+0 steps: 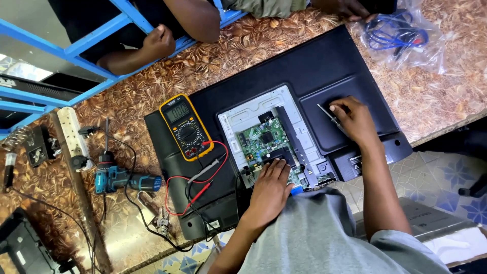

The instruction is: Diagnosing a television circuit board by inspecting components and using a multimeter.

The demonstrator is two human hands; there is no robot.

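— Where are the hands?
— The left hand (271, 183) lies flat, fingers open, on the green board (265, 138) in the open back of the TV (314, 61), near the table's (446, 96) front edge.
— And the other?
— The right hand (355, 119) pinches a thin screwdriver (327, 114) against the TV's back.

Black television (314, 66) lies face down across the bench, rear panel opened. Green circuit board (264, 138) exposed at centre, lying flat. Slim screwdriver (327, 115) rests right of it.
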